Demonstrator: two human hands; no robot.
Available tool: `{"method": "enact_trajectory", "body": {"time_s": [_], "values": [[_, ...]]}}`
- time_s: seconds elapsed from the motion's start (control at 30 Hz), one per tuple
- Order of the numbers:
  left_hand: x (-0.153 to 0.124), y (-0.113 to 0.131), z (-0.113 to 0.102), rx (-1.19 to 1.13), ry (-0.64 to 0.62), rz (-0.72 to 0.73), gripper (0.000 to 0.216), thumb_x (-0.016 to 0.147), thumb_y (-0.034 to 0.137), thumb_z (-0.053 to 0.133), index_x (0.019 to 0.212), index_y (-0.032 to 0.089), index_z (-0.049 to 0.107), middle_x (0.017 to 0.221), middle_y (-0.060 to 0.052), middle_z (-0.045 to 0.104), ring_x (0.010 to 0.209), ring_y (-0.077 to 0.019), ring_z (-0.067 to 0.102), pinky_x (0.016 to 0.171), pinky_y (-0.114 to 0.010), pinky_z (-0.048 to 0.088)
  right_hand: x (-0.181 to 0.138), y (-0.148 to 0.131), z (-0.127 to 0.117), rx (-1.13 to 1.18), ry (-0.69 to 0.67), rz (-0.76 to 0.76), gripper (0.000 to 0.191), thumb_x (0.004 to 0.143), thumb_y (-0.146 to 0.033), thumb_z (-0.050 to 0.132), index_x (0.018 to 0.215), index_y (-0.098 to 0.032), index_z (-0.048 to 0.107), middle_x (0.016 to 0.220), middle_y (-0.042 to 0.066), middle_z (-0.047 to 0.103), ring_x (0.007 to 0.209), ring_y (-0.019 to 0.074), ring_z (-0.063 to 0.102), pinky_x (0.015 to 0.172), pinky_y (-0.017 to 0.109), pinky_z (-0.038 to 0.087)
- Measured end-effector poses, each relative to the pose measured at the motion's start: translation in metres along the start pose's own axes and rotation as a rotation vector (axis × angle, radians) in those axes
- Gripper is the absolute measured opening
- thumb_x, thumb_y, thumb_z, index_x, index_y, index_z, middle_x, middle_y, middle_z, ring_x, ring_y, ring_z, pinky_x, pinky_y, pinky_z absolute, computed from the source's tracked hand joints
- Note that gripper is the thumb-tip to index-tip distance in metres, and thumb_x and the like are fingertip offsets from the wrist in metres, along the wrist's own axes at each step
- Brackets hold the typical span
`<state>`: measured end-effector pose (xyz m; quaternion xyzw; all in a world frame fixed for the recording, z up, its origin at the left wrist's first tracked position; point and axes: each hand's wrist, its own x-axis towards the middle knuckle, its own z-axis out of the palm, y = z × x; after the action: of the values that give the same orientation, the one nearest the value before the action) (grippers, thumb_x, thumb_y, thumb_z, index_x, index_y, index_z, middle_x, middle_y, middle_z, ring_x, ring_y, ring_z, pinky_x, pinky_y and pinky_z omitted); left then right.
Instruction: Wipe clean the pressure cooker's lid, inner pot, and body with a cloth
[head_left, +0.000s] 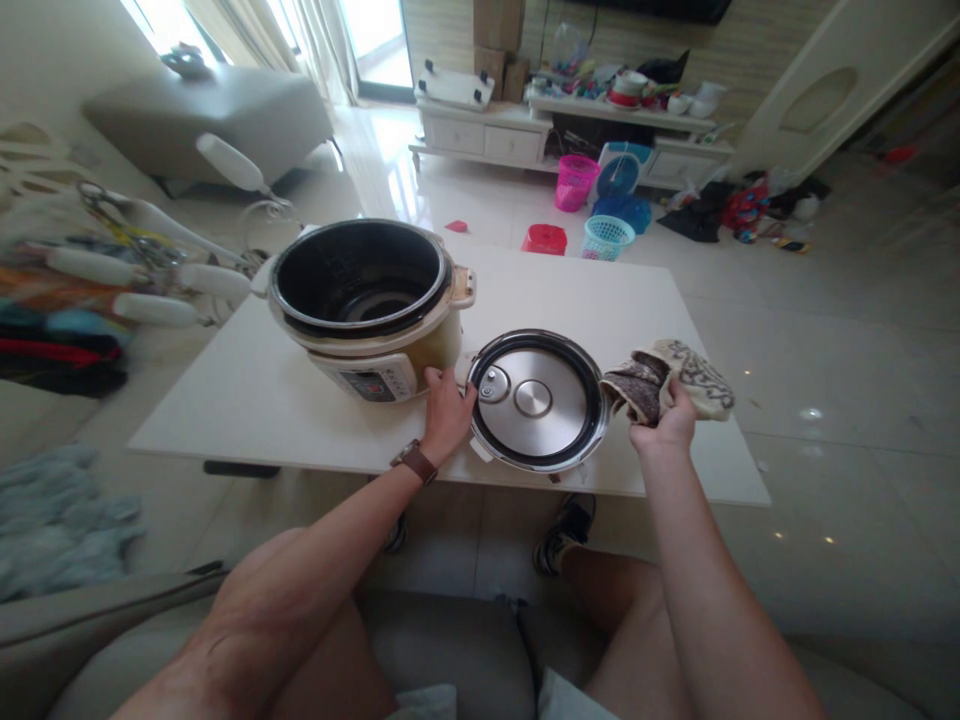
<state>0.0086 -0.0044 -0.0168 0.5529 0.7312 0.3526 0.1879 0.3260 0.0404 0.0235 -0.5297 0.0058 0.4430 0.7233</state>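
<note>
White table [585, 300]: open cooker [371, 335] toward left; round lid [559, 420] just beside it, underside up.

At seven o'clock, a brown-strapped watch [414, 461] circles the left wrist [433, 447]; at five, a dark shoe [568, 527] with pale markings; at six, pale clothing [574, 700].

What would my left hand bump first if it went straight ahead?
Probably the cooker: the left hand points at its side, with fingertips very close, maybe touching; depth is hard to judge.

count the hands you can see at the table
2: the left hand at the lid's left edge, the right hand holding a cloth right of it.
</note>
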Motion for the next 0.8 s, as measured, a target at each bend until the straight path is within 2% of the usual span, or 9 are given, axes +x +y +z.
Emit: {"method": "enact_trajectory", "body": {"time_s": [0.2, 0.47, 0.8], "values": [[0.0002, -0.0018, 0.0015, 0.002, -0.004, -0.02, 0.021, 0.097, 0.025, 0.06, 0.115, 0.017, 0.065, 0.115, -0.014, 0.051, 0.108, -0.0303, 0.063, 0.104, -0.044, 0.054, 0.0001, 0.0001, 0.0002, 0.009, -0.001, -0.006, 0.018, 0.091, -0.028, 0.069, 0.107, -0.02, 0.072, 0.1, -0.001, 0.079, 0.079, 0.0151, 0.075, 0.064, 0.025, 0.061], [-0.0001, -0.0004, 0.0001, 0.037, -0.032, -0.055, 0.026, 0.098, 0.029, 0.061, 0.12, 0.016, 0.066, 0.116, -0.014, 0.052, 0.104, -0.0292, 0.063, 0.1, -0.042, 0.055, -0.006, -0.003, 0.0022, -0.033, 0.006, 0.014, 0.018, 0.093, -0.031, 0.066, 0.109, -0.021, 0.07, 0.092, -0.002, 0.077, 0.067, 0.0136, 0.07, 0.049, 0.022, 0.052], [-0.0003, -0.0008, 0.0015, -0.04, 0.001, -0.034, 0.023, 0.096, 0.026, 0.061, 0.117, 0.017, 0.067, 0.117, -0.014, 0.051, 0.106, -0.0293, 0.064, 0.103, -0.043, 0.054, -0.0056, -0.0012, 0.0021, -0.045, 0.012, 0.0, 0.019, 0.092, -0.032, 0.068, 0.109, -0.023, 0.071, 0.094, -0.004, 0.079, 0.071, 0.0124, 0.072, 0.054, 0.021, 0.053]]}}
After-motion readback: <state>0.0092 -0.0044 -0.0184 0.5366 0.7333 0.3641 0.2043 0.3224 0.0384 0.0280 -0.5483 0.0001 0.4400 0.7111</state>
